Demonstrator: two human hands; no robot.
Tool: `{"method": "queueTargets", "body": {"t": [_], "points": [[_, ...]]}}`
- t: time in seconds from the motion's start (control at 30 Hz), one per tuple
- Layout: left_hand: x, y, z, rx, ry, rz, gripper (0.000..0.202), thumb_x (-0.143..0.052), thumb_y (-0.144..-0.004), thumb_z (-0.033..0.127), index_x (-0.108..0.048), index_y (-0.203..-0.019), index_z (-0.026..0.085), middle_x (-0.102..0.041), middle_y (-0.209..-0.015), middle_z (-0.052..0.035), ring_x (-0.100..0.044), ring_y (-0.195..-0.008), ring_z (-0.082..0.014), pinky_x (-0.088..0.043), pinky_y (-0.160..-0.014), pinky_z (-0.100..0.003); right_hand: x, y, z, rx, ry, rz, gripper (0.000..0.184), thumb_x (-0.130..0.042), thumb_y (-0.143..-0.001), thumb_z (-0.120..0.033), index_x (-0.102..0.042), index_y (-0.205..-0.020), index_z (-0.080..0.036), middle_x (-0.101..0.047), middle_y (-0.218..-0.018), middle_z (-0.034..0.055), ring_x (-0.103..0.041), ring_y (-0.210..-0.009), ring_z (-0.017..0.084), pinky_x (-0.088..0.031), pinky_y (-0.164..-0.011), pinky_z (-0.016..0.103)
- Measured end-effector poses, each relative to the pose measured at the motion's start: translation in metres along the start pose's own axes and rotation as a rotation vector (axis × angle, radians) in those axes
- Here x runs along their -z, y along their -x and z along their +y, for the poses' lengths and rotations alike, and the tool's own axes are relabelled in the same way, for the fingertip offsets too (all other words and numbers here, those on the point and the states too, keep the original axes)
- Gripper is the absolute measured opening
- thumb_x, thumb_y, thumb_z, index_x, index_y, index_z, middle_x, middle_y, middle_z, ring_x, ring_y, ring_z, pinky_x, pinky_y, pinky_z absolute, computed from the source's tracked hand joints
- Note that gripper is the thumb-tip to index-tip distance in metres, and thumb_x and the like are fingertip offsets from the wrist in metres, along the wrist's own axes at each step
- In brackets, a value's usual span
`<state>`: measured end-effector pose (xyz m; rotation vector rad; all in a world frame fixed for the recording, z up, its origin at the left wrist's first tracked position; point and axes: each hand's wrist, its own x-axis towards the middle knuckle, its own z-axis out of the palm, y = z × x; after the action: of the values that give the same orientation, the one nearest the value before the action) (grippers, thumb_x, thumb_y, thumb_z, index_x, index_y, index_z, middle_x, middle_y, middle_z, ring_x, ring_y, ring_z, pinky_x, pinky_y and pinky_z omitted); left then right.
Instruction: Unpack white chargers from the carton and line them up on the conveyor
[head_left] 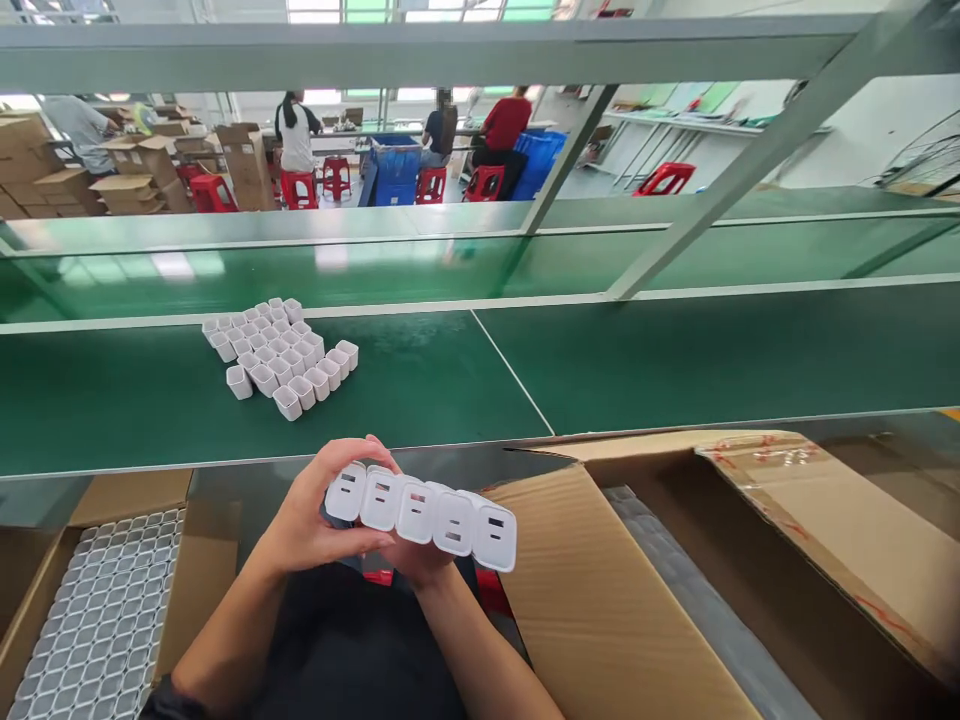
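A row of several white charger plugs (424, 512) is held in front of my body, port faces toward me. My left hand (311, 510) curls round the row's left end, thumb below and fingers behind. My right hand (420, 568) sits under the row's middle, mostly hidden by the plugs, its fingers closed against their undersides. A cluster of several more white plugs (279, 355) lies packed together on the green conveyor belt (420, 375) ahead and to the left.
An open cardboard box (105, 610) at lower left holds a tray full of white plugs. A large open cardboard box (675, 580) stands at lower right. A grey shelf frame (450, 50) runs overhead. Several people sit at tables among cartons and red stools far behind.
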<state>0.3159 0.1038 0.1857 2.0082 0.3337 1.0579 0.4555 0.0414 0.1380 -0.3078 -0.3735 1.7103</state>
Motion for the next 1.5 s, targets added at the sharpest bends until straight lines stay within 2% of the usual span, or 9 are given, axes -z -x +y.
{"method": "queueTargets", "body": {"t": [0.17,0.47,0.7,0.87,1.0,1.1,1.27,1.4,1.5], "points": [[0.002,0.003,0.009,-0.045,0.037,0.014,0.073,-0.087,-0.072,0.035,-0.051,-0.134,0.027,-0.069,-0.116,-0.0081,-0.067,-0.102,-0.0220,-0.054,-0.088,-0.033,-0.005,0.009,0.004,-0.028,-0.036,-0.058,0.073,-0.068,-0.074,-0.067,-0.055,-0.137,-0.033,-0.066,-0.118,0.0071,-0.066,-0.095,0.027,-0.057,-0.054,0.032],[0.003,0.003,0.015,-0.078,0.009,-0.001,0.068,-0.086,-0.072,0.036,-0.053,-0.131,0.026,-0.071,-0.113,-0.0098,-0.066,-0.102,-0.0232,-0.053,-0.091,-0.036,-0.005,0.011,0.003,-0.031,-0.080,-0.173,0.065,-0.067,-0.080,-0.062,-0.056,-0.138,-0.033,-0.069,-0.105,0.0035,-0.068,-0.076,0.022,-0.057,-0.046,0.030],[-0.002,0.005,0.016,-0.037,0.073,0.030,0.067,-0.086,-0.072,0.030,-0.054,-0.131,0.027,-0.071,-0.113,-0.0082,-0.067,-0.104,-0.0231,-0.054,-0.091,-0.034,-0.009,0.013,0.002,-0.017,-0.080,-0.131,0.072,-0.069,-0.073,-0.068,-0.058,-0.135,-0.033,-0.069,-0.103,0.0039,-0.066,-0.072,0.021,-0.054,-0.044,0.029],[-0.004,0.009,0.019,0.058,0.180,0.084,0.068,-0.084,-0.074,0.031,-0.054,-0.135,0.031,-0.064,-0.130,-0.0080,-0.063,-0.116,-0.0252,-0.052,-0.099,-0.035,-0.014,0.015,-0.006,-0.010,-0.050,-0.037,0.067,-0.072,-0.070,-0.066,-0.063,-0.128,-0.033,-0.069,-0.105,0.0035,-0.066,-0.079,0.022,-0.056,-0.049,0.030],[0.000,0.017,0.019,0.121,0.260,0.101,0.059,-0.073,-0.084,0.034,-0.053,-0.139,0.029,-0.056,-0.144,-0.0092,-0.059,-0.125,-0.0269,-0.048,-0.106,-0.038,-0.017,0.014,-0.011,0.009,-0.029,-0.014,0.069,-0.069,-0.071,-0.070,-0.062,-0.130,-0.034,-0.067,-0.085,0.0002,-0.061,-0.062,0.018,-0.051,-0.046,0.029],[0.002,0.021,0.018,0.162,0.297,0.133,0.049,-0.064,-0.090,0.029,-0.055,-0.138,0.027,-0.058,-0.144,-0.0099,-0.059,-0.127,-0.0277,-0.048,-0.107,-0.040,-0.016,0.012,-0.011,0.022,-0.029,-0.026,0.071,-0.070,-0.071,-0.069,-0.062,-0.132,-0.035,-0.068,-0.085,-0.0007,-0.060,-0.056,0.017,-0.049,-0.042,0.029],[0.002,0.020,0.019,0.177,0.282,0.147,0.042,-0.056,-0.093,0.024,-0.060,-0.135,0.026,-0.061,-0.141,-0.0081,-0.060,-0.127,-0.0263,-0.051,-0.106,-0.040,-0.016,0.010,-0.010,0.023,-0.049,-0.018,0.067,-0.077,-0.069,-0.062,-0.063,-0.129,-0.035,-0.071,-0.083,-0.0027,-0.062,-0.056,0.018,-0.051,-0.043,0.030],[0.003,0.021,0.018,0.186,0.215,0.152,0.041,-0.049,-0.096,0.025,-0.059,-0.136,0.025,-0.060,-0.142,-0.0085,-0.058,-0.129,-0.0271,-0.049,-0.109,-0.044,-0.020,0.010,-0.011,0.012,-0.037,0.041,0.071,-0.075,-0.067,-0.067,-0.062,-0.129,-0.034,-0.069,-0.079,-0.0024,-0.060,-0.055,0.017,-0.050,-0.042,0.029],[0.001,0.021,0.017,0.179,0.138,0.169,0.041,-0.047,-0.097,0.024,-0.059,-0.136,0.024,-0.059,-0.142,-0.0095,-0.058,-0.129,-0.0267,-0.049,-0.108,-0.044,-0.021,0.011,-0.012,0.006,-0.040,0.030,0.075,-0.074,-0.066,-0.070,-0.060,-0.131,-0.035,-0.068,-0.081,-0.0021,-0.060,-0.056,0.017,-0.049,-0.042,0.028]]}}
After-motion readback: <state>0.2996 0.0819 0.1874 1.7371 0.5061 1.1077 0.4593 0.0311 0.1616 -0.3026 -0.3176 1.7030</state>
